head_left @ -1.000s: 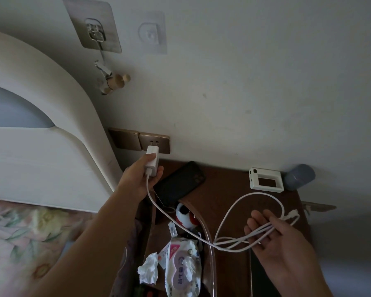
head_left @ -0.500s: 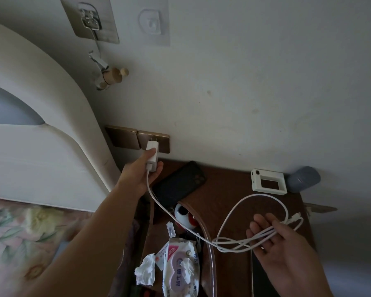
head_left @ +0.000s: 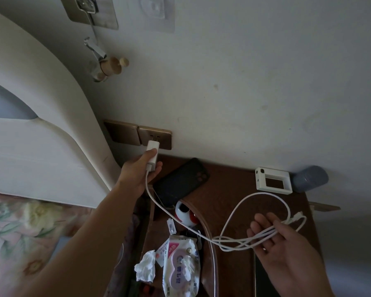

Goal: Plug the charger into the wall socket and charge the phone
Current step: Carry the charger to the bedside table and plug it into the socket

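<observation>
My left hand (head_left: 137,171) grips the white charger block (head_left: 152,155) and holds its top end against the gold wall socket (head_left: 162,136), just under two slots. The white cable (head_left: 266,198) runs from the block down across the table and loops to my right hand (head_left: 281,245), whose palm faces up with the coiled cable and its plug end (head_left: 297,217) resting over loosely curled fingers. The black phone (head_left: 180,182) lies face down on the brown bedside table (head_left: 227,189), right of my left hand.
A white bed headboard (head_left: 41,125) stands left of the socket. On the table lie a white frame-like device (head_left: 273,183), a grey cylinder (head_left: 310,179), a red-and-white toy (head_left: 184,214), a wet-wipes pack (head_left: 180,264) and crumpled tissue (head_left: 145,267). Wall hooks (head_left: 90,11) hang above.
My left hand has moved the charger block up toward the wall until its top end meets the socket plate. My right hand has kept the cable loops nearly still.
</observation>
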### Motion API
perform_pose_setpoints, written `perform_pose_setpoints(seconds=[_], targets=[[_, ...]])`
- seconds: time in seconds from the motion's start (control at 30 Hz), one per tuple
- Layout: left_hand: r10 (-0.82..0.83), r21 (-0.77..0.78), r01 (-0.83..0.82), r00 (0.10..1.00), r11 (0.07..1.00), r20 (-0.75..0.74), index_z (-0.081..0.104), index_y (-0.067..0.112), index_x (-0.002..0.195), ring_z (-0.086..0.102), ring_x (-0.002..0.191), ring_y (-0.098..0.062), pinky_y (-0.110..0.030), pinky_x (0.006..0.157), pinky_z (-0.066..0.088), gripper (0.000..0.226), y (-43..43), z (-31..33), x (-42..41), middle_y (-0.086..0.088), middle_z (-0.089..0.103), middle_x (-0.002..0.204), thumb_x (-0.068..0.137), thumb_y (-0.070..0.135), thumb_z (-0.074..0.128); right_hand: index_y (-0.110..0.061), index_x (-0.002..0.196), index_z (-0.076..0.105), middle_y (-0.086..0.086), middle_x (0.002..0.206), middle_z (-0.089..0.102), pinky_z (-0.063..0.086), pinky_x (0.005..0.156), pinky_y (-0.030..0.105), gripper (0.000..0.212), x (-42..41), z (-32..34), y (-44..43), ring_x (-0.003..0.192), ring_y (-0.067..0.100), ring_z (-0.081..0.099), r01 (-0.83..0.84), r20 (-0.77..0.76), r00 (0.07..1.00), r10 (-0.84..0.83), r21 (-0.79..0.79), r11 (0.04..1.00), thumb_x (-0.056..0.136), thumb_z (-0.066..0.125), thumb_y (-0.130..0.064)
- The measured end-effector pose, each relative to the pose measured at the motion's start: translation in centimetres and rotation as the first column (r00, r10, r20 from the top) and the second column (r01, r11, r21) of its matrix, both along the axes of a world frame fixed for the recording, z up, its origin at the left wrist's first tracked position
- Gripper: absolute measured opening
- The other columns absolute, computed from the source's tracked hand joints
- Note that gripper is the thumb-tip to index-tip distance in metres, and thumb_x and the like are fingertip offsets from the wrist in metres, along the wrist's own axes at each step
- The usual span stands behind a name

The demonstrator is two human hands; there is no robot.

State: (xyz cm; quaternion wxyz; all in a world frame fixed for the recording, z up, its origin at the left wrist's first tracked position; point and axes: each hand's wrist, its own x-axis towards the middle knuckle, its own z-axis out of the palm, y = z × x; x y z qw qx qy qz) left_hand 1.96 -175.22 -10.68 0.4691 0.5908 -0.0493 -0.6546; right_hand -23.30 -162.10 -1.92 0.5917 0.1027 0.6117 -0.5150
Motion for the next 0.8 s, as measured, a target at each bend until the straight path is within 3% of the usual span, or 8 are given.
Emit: perform_pose_setpoints(seconds=[0.17,0.4,0.8], targets=[[-0.005,-0.034,0.006,1.000,0.999,0.022,0.051,0.014,0.105,0.064,0.101,-0.025,-0.036,0.084,0.056,0.029,-0.3,-0.2,0.0,-0.015,0.057,0.113,0.083,0.022,0.069,-0.012,0.096,0.056,0.010,0.093,0.063,0.040,0.092,0.040,0.018,0.1,-0.3,-0.1,0.088,0.023,0.059,-0.007,-0.008,1.000,0.007,0.006,1.000,0.100,0.039,-0.014],[0.045,0.003,-0.045,0.999,0.999,-0.013,0.046,0.011,0.128,0.064,0.100,-0.026,-0.032,0.074,0.058,0.056,-0.5,-0.2,-0.2,-0.015,0.054,0.118,0.080,0.026,0.071,-0.012,0.096,0.057,0.010,0.094,0.064,0.040,0.090,0.040,0.018,0.2,-0.6,-0.5,0.089,0.023,0.059,-0.012,-0.004,1.000,0.012,0.023,1.000,0.100,0.039,-0.014],[0.060,0.051,-0.062,0.997,0.997,0.047,0.046,0.015,0.125,0.065,0.099,-0.027,-0.033,0.072,0.060,0.058,-1.6,-0.1,-0.2,-0.016,0.052,0.123,0.076,0.029,0.075,-0.012,0.098,0.058,0.010,0.093,0.065,0.044,0.081,0.039,0.018,0.2,-0.9,-0.8,0.088,0.023,0.060,-0.015,-0.002,1.000,0.015,0.049,0.999,0.099,0.041,-0.014]])
